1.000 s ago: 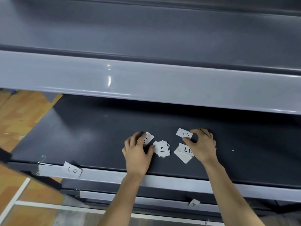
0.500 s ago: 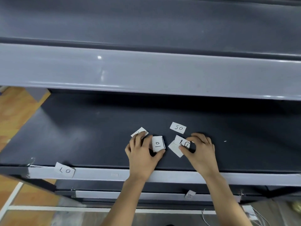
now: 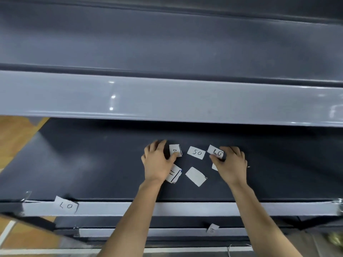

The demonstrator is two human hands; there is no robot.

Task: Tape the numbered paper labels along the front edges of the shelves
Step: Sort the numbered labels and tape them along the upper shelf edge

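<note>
Since half a second ago the loose labels (image 3: 195, 176) have spread around the "50" label (image 3: 196, 152): left of it the flat left hand (image 3: 157, 162) thumbs a slip (image 3: 175, 150), right of it the right hand (image 3: 231, 164) pinches the "80" slip (image 3: 215, 152), which may crease if dragged.

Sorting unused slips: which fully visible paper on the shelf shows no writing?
The tilted blank slip below the "50" label; every other fully visible slip carries handwriting.

Storeroom — grey metal shelves (image 3: 167, 101).
</note>
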